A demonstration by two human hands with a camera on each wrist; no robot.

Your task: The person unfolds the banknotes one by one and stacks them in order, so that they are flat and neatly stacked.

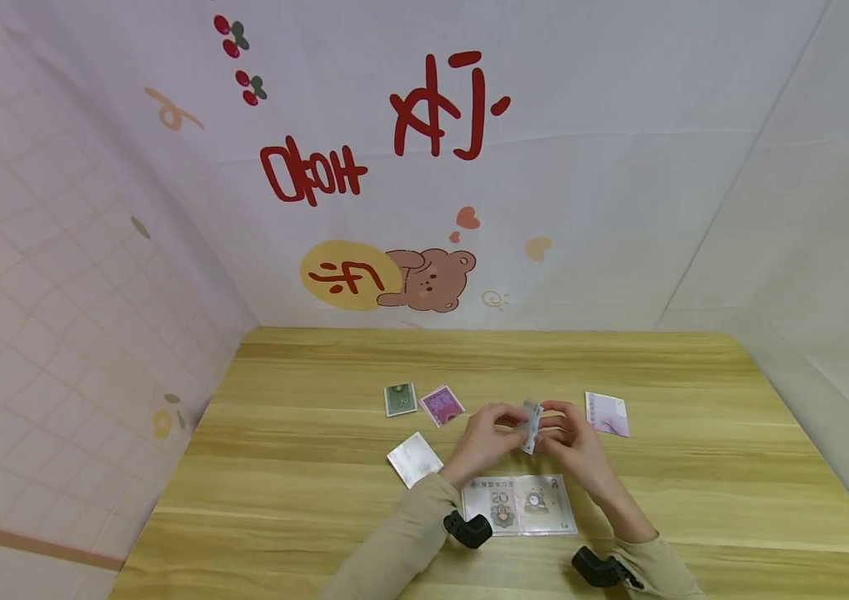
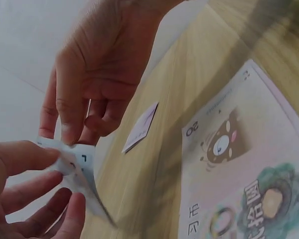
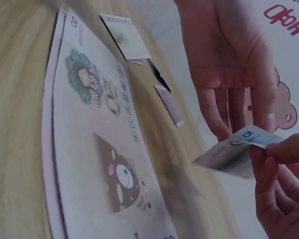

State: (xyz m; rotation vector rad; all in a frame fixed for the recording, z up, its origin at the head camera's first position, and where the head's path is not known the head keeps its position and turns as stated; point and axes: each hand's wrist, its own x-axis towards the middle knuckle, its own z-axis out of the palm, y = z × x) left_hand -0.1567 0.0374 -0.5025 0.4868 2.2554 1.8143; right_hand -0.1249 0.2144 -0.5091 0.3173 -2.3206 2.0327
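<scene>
Both hands hold one small folded play banknote [image 1: 531, 427], pale grey-blue, raised above the table. My left hand [image 1: 487, 439] pinches its left side; in the left wrist view the thumb lies on the paper. My right hand [image 1: 574, 442] grips the other side with thumb and fingers. Printed figures show on the note [image 3: 234, 149] in the right wrist view, where it looks creased and partly opened out. Below the hands, a flat 20 play banknote [image 1: 520, 506] lies on the table, a bear picture on it. In the head view, fingers hide part of the folded note.
On the wooden table [image 1: 282, 467] lie a green folded note [image 1: 400, 400], a purple one [image 1: 442, 406] and a whitish one [image 1: 415, 459] to the left. A pale lilac folded note [image 1: 607, 414] lies right of the hands. A printed cloth wall [image 1: 589, 208] stands behind.
</scene>
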